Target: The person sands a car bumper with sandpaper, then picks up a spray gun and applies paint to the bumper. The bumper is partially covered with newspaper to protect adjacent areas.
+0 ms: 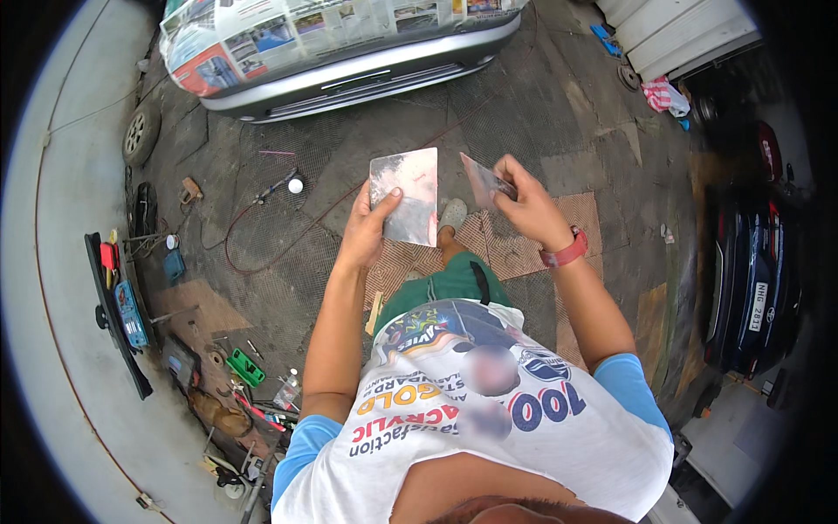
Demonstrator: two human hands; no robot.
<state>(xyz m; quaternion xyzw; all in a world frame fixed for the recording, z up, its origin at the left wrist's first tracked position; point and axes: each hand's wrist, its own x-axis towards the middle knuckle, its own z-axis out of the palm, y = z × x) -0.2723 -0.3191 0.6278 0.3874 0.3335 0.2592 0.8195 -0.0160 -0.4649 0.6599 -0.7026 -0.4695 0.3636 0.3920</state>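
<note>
Upright before me, my left hand (pixel 363 229) grips a flat rectangular plate (pixel 410 196), its thumb pressed on the face and the fingers behind it. Pinkish and grey smears cover that face. To the right of it, my right hand (pixel 527 205) is closed around a thin, flat putty spreader (pixel 480 182) with a dark, partly see-through blade. The spreader's tip points toward the plate, and a small gap separates the two. A red band (pixel 566 250) circles my right wrist.
Ahead stands a silver car bumper (pixel 367 77) under newspaper masking (pixel 305 39). A thin hose (pixel 229 240) curls over the matted floor. Along the left wall are a wheel (pixel 141 135), a green tool (pixel 245 368) and assorted clutter. At right is a dark car (pixel 752 284).
</note>
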